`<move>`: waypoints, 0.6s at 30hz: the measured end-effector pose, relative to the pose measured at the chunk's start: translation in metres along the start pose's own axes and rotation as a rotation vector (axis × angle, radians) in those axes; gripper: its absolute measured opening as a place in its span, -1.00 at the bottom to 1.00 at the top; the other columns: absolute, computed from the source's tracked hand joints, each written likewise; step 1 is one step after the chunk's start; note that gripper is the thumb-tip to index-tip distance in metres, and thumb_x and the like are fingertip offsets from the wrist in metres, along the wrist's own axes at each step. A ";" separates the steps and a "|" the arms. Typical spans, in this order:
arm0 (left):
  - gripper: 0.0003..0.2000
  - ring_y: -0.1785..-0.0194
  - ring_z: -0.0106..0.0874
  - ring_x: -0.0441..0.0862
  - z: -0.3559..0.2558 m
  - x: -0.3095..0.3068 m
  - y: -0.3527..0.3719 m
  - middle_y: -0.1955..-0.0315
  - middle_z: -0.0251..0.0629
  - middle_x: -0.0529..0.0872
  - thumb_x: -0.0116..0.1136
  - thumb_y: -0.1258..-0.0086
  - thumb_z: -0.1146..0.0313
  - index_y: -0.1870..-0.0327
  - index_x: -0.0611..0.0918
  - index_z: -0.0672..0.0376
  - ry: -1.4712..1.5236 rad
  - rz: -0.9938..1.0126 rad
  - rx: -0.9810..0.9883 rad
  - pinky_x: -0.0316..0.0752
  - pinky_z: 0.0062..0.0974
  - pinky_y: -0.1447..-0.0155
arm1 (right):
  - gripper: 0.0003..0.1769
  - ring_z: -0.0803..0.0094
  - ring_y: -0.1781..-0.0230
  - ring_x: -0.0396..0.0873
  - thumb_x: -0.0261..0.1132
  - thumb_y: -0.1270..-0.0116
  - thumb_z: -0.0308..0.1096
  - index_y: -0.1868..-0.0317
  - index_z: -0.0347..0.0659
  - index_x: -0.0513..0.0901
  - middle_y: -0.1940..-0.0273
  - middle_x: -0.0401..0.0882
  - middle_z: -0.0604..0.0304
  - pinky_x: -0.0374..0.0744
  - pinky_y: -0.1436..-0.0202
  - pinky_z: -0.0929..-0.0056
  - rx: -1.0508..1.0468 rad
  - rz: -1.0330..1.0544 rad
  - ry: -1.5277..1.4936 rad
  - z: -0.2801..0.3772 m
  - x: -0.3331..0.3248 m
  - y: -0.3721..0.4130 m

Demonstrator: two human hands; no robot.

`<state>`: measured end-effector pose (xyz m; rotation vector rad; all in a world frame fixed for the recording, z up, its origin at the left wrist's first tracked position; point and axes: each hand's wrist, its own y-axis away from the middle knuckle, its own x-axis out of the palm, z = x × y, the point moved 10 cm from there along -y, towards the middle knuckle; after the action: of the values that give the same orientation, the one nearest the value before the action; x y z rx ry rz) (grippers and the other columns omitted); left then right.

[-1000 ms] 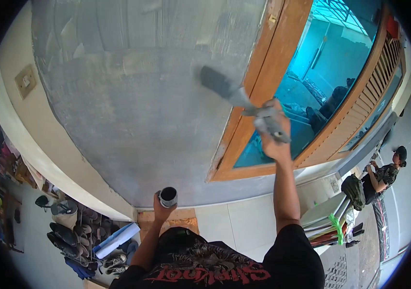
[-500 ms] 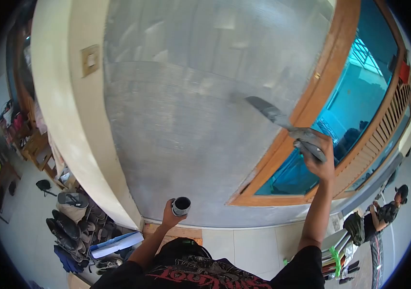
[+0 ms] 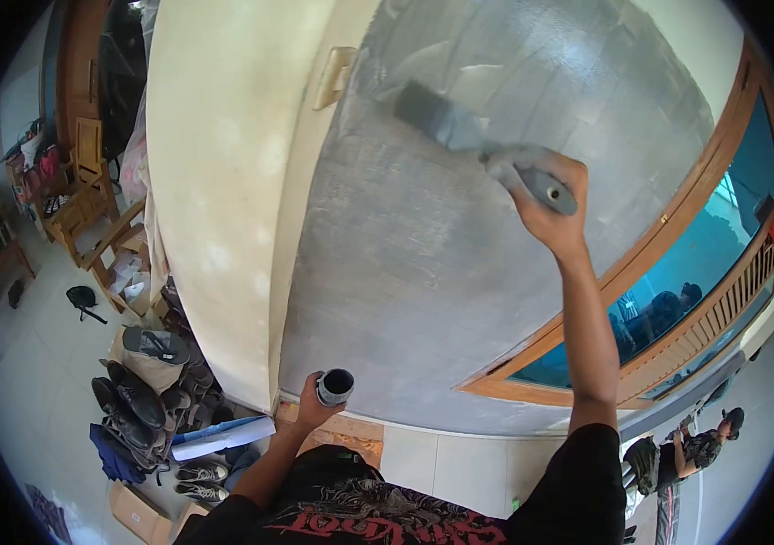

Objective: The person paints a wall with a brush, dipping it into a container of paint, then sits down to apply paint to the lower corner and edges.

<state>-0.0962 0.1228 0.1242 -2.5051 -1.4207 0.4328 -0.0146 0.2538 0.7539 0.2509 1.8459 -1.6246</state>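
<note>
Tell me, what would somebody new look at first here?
Probably the big grey wall in the middle, with a wide brush held up in front of it by the person's right grip. Lower down, the left grip holds a dark cup. Bright blue window glass on the right and piled shoes at lower left stand out too.

Apparently a home: piled shoes (image 3: 133, 404), wooden chair (image 3: 89, 143), tiled floor (image 3: 51, 381), wall switch (image 3: 336, 78).

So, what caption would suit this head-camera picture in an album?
Right hand holding a brush at a grey wall, left hand holding a cup.
</note>
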 end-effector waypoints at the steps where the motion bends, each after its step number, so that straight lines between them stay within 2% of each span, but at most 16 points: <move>1: -0.11 -0.16 -0.06 0.66 0.002 -0.007 0.001 -0.06 0.02 0.64 0.71 0.14 0.34 -0.27 0.40 0.28 -0.003 0.003 -0.001 0.56 -0.16 -0.24 | -0.87 0.44 0.41 0.71 0.52 -0.16 -0.52 0.25 -0.23 0.82 0.34 0.80 0.12 0.58 0.27 0.53 0.004 0.003 0.001 -0.001 0.017 -0.010; 3: -0.11 -0.16 -0.06 0.66 0.005 -0.018 -0.001 -0.06 0.03 0.64 0.71 0.14 0.34 -0.28 0.39 0.28 -0.004 0.011 -0.001 0.56 -0.16 -0.23 | -0.85 0.51 0.44 0.69 0.53 -0.19 -0.49 0.20 -0.19 0.85 0.34 0.81 0.15 0.56 0.32 0.57 -0.084 -0.150 -0.062 0.006 0.034 -0.027; 4: -0.11 -0.15 -0.06 0.66 0.005 -0.023 -0.001 -0.06 0.03 0.64 0.71 0.14 0.35 -0.28 0.39 0.29 0.003 0.007 -0.005 0.56 -0.17 -0.23 | -0.85 0.51 0.44 0.69 0.53 -0.19 -0.49 0.20 -0.19 0.85 0.34 0.81 0.15 0.56 0.32 0.57 -0.080 -0.149 -0.058 0.005 0.050 -0.034; 6: -0.11 -0.15 -0.06 0.66 0.006 -0.029 -0.001 -0.05 0.04 0.64 0.71 0.14 0.36 -0.28 0.39 0.29 0.013 0.010 -0.013 0.56 -0.17 -0.22 | -0.84 0.56 0.41 0.69 0.52 -0.22 -0.47 0.17 -0.18 0.86 0.33 0.83 0.15 0.56 0.32 0.56 0.026 -0.211 -0.041 -0.004 0.068 -0.043; 10: -0.11 -0.14 -0.06 0.66 0.006 -0.037 -0.004 -0.05 0.04 0.63 0.71 0.15 0.37 -0.28 0.39 0.30 0.037 0.027 -0.023 0.56 -0.17 -0.21 | -0.85 0.55 0.40 0.70 0.51 -0.24 -0.45 0.16 -0.20 0.86 0.32 0.83 0.14 0.57 0.31 0.57 0.095 -0.235 -0.056 -0.012 0.074 -0.044; 13: -0.11 -0.19 -0.09 0.63 0.014 -0.034 -0.003 -0.09 0.01 0.62 0.71 0.12 0.37 -0.29 0.38 0.27 0.023 0.076 -0.068 0.53 -0.17 -0.27 | -0.84 0.55 0.38 0.71 0.51 -0.25 -0.45 0.15 -0.21 0.86 0.31 0.84 0.14 0.59 0.28 0.58 0.077 -0.214 0.110 -0.027 0.051 -0.028; 14: -0.10 -0.25 -0.12 0.60 0.020 -0.029 -0.002 -0.13 -0.02 0.62 0.71 0.10 0.36 -0.31 0.37 0.24 0.049 0.103 -0.102 0.49 -0.18 -0.33 | -0.84 0.54 0.38 0.71 0.50 -0.25 -0.45 0.14 -0.22 0.85 0.31 0.84 0.15 0.60 0.27 0.58 0.119 -0.203 0.160 -0.034 0.039 -0.020; 18: -0.09 -0.25 -0.14 0.60 0.024 -0.018 -0.003 -0.13 -0.03 0.63 0.72 0.11 0.36 -0.31 0.37 0.25 0.073 0.126 -0.082 0.49 -0.18 -0.33 | -0.83 0.53 0.36 0.72 0.50 -0.25 -0.46 0.13 -0.24 0.85 0.31 0.83 0.15 0.62 0.24 0.57 0.276 -0.171 0.285 -0.040 -0.014 0.011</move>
<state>-0.1161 0.1096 0.1054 -2.6570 -1.2834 0.3083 -0.0114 0.2978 0.7536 0.4768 1.8861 -2.0542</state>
